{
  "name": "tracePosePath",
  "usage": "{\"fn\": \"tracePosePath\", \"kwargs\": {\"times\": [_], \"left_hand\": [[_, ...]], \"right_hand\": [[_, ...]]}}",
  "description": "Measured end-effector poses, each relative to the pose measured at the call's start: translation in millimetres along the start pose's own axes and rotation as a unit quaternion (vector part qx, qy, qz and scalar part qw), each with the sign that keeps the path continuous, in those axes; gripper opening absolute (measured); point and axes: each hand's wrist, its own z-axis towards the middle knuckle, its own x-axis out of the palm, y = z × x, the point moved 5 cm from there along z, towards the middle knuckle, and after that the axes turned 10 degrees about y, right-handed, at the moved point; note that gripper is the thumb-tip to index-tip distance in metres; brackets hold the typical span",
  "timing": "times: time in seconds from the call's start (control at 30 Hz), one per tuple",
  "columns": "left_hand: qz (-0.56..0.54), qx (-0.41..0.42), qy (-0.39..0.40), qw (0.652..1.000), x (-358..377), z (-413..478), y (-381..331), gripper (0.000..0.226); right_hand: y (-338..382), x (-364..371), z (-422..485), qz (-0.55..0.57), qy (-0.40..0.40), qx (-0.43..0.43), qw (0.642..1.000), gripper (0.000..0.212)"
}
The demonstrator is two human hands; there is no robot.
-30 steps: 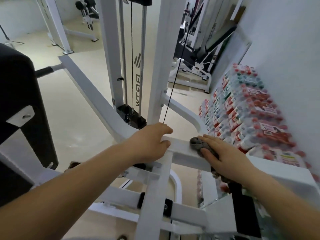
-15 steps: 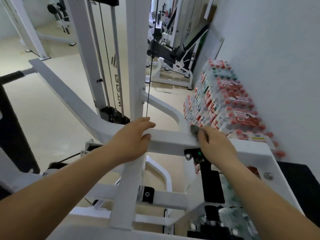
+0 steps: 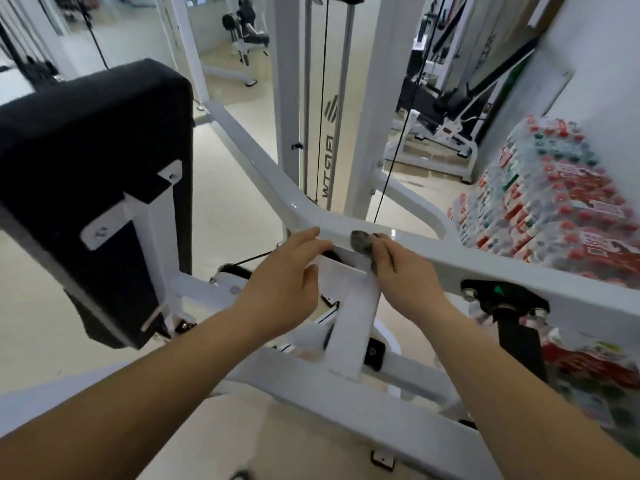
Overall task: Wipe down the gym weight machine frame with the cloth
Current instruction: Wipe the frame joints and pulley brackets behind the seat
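Cloth (image 3: 360, 241), gripped in our right hand (image 3: 401, 268), has slid left along the frame (image 3: 485, 258) to just beside our open, bracing left hand (image 3: 287, 282), so that stretch seems wiped.

Panel (image 3: 331, 157) of the frame (image 3: 450, 252): grey vertical lettering, apparently "RPTM", last letter uncertain; striped slanted logo above it.
Bottle packs (image 3: 561, 216): red labels with white print, too blurred to read.
Black bracket (image 3: 502, 299): small green triangle mark.
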Motion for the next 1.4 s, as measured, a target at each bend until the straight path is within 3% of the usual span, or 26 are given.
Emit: {"fn": "tracePosePath", "kwargs": {"times": [0.13, 0.27, 0.43, 0.53, 0.63, 0.7, 0.8, 1.0, 1.1, 1.23, 1.3, 1.4], "left_hand": [[0.013, 0.051, 0.046, 0.998, 4, -20, 9, 0.043], [0.029, 0.049, 0.080, 0.995, -2, -39, 27, 0.043], [0.062, 0.072, 0.180, 0.979, -1, -61, 45, 0.034], [0.057, 0.100, 0.185, 0.976, -2, -69, 50, 0.030], [0.034, 0.109, 0.174, 0.978, -11, -74, 52, 0.036], [0.026, 0.116, 0.178, 0.977, -15, -76, 50, 0.038], [0.023, 0.120, 0.168, 0.978, -17, -80, 50, 0.040], [0.012, 0.116, 0.170, 0.978, -16, -82, 58, 0.039], [0.016, 0.107, 0.171, 0.979, -19, -85, 60, 0.039], [0.004, 0.088, 0.163, 0.983, -18, -85, 63, 0.042], [-0.012, 0.085, 0.162, 0.983, -15, -86, 61, 0.044], [-0.027, 0.084, 0.150, 0.985, -16, -87, 63, 0.046]], "right_hand": [[9, 21, -40, 0.037, -0.069, 0.051, 0.996, 0.034], [29, 42, -70, 0.002, -0.062, 0.074, 0.995, 0.032], [72, 81, -122, -0.168, -0.037, 0.024, 0.985, 0.042], [81, 101, -138, -0.222, -0.019, -0.015, 0.975, 0.051], [59, 89, -116, -0.162, 0.023, 0.066, 0.984, 0.055], [52, 83, -100, -0.148, 0.002, 0.105, 0.983, 0.059], [68, 100, -108, -0.224, -0.028, 0.066, 0.972, 0.073], [70, 120, -177, -0.260, -0.065, 0.057, 0.962, 0.059], [48, 99, -190, -0.252, -0.071, 0.125, 0.957, 0.060], [41, 84, -180, -0.232, -0.142, 0.247, 0.930, 0.067], [69, 112, -162, -0.240, -0.133, 0.200, 0.941, 0.063], [107, 148, -150, -0.230, -0.115, 0.032, 0.966, 0.054]]}}
